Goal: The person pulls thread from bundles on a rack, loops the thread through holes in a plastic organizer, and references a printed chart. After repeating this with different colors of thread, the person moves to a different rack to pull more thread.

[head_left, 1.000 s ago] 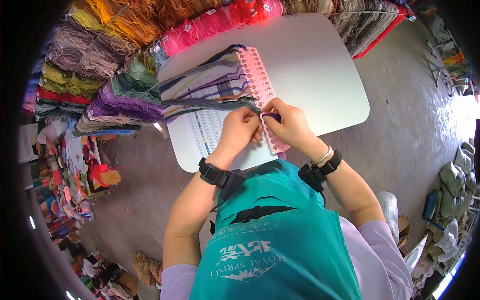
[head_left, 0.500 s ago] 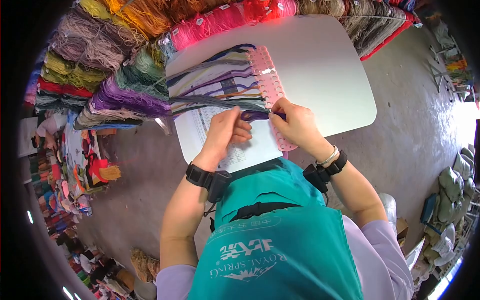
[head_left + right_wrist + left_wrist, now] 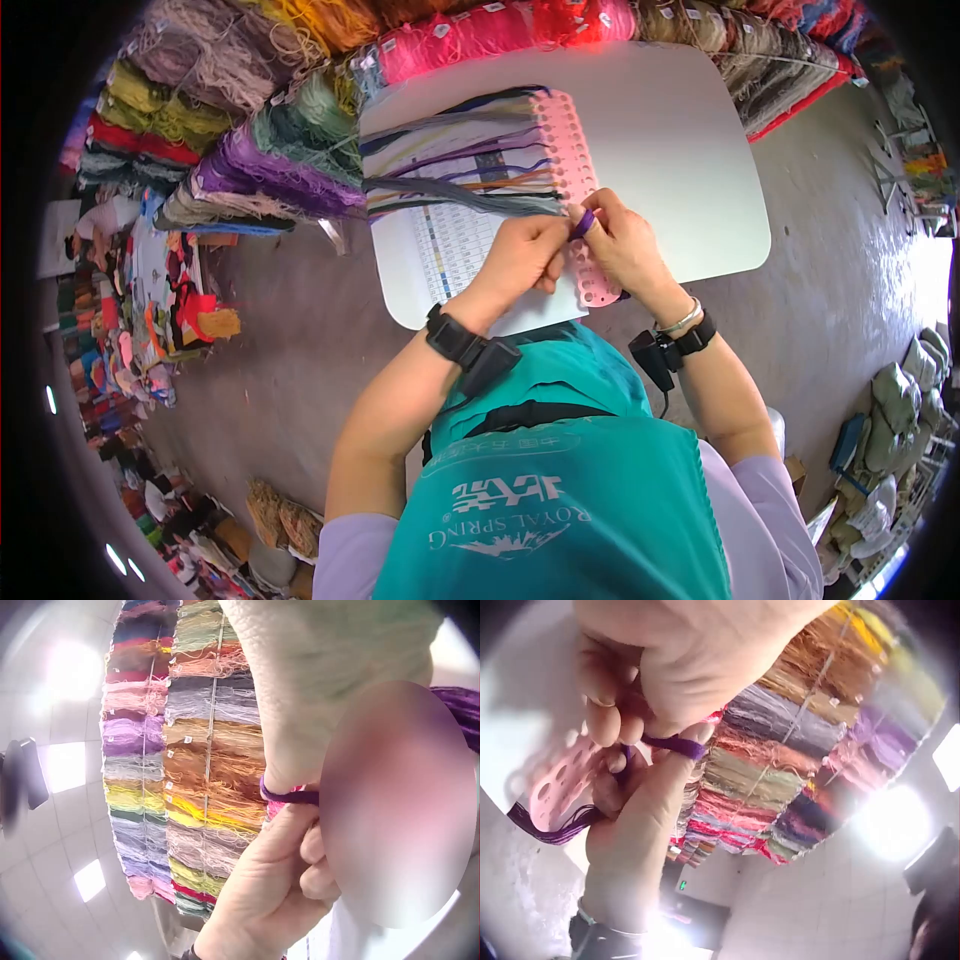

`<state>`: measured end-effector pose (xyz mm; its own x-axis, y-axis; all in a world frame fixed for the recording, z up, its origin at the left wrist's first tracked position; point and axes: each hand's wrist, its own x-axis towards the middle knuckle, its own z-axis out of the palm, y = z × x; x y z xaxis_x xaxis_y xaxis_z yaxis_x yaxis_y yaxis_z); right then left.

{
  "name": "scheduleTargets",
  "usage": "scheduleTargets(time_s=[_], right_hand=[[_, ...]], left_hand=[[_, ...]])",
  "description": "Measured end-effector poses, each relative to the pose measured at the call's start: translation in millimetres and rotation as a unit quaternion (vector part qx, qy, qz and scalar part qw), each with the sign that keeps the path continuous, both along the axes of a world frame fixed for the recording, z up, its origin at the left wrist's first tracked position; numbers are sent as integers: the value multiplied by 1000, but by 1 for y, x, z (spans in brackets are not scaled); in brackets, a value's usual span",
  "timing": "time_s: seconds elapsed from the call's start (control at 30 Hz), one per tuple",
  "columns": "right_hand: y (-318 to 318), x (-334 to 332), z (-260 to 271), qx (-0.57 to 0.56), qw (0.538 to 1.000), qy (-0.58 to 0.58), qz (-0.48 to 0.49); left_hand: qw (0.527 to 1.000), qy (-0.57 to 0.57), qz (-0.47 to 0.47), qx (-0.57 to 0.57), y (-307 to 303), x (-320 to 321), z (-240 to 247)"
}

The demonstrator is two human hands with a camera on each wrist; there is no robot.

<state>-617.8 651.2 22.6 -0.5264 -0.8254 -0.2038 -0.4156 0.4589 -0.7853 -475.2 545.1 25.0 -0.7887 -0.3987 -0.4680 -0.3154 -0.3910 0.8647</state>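
Observation:
A pink perforated thread card (image 3: pixel 566 135) lies along the right edge of a printed sheet (image 3: pixel 465 250). Skeins of grey, purple, brown and dark thread (image 3: pixel 470 190) run leftward from its holes. At the card's lower half, my left hand (image 3: pixel 522 258) pinches a purple embroidery thread (image 3: pixel 583 224) with curled fingers. My right hand (image 3: pixel 627 248) meets it there, the purple thread looped over its thumb (image 3: pixel 682 769) and held at the card's edge. A purple tail (image 3: pixel 547 831) hangs below the card in the left wrist view. The fingers hide the hole beneath them.
The card and sheet rest on a white round-cornered table (image 3: pixel 680 170). Hanks of coloured yarn (image 3: pixel 480 45) line its far edge, and purple ones (image 3: pixel 280 170) reach its left side. Grey sacks (image 3: pixel 895 405) lie on the floor at right. A teal apron (image 3: pixel 560 500) covers my lap.
Half a second ago, the left hand was apart with loosened fingers while the right held the purple thread at the card. Now the left pinches it beside the right, and the loop wraps the right thumb.

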Motion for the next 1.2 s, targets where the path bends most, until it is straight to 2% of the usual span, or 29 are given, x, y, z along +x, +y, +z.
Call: scheduleTargets(time_s=[0.07,0.1,0.2,0.3,0.4,0.47,0.5,0.53,0.57,0.6,0.67,0.7,0.77,0.83,0.9,1.0,1.03,1.07,1.1,1.17,1.2], right_hand=[[0,0,-2,-5,1000,-16,6],[1,1,-2,-9,999,-35,-1],[5,0,-6,-39,995,-85,-27],[5,-2,-15,-45,994,-98,-30],[4,-1,-20,-53,993,-101,-28],[3,-1,-14,-66,995,-67,-14],[2,-1,-12,-73,996,-50,-6],[1,0,-11,-70,996,-56,-3],[0,0,-10,-68,996,-62,-1],[-1,0,-10,-66,996,-68,0],[0,1,-14,-64,997,40,25],[0,1,-15,-63,993,94,38],[-2,4,-6,-30,998,52,33],[-3,6,-3,-12,998,45,32],[-3,8,-5,-8,997,75,35],[-1,13,3,10,989,133,56],[1,15,3,0,990,126,67],[4,15,2,-9,990,119,76],[7,14,2,-18,990,112,86],[12,11,8,-55,989,105,89],[15,10,10,-71,988,102,89]], left_hand=[[998,3,-4,-67,4,-7,-3],[990,3,-30,-137,5,-8,-7],[942,-17,-93,-321,6,-10,-17],[898,-1,-92,-431,4,-13,-19],[866,-34,-99,-489,3,-15,-25],[958,17,-77,-274,-1,-14,-26],[984,43,-65,-160,-2,-13,-20],[998,65,-24,3,-5,-10,-14],[982,84,18,166,-10,-3,-6],[939,101,59,324,-15,5,2],[878,242,56,409,-31,34,1],[838,272,125,455,-40,54,9],[794,380,193,433,-71,95,36],[737,513,216,383,-100,136,42],[714,544,286,336,-116,171,52],[780,457,366,222,-108,182,44],[831,399,342,181,-100,179,35],[893,264,357,78,-92,172,29],[925,120,359,-26,-82,163,25],[947,-2,279,-160,-55,135,30],[947,-22,183,-265,-53,133,20]])
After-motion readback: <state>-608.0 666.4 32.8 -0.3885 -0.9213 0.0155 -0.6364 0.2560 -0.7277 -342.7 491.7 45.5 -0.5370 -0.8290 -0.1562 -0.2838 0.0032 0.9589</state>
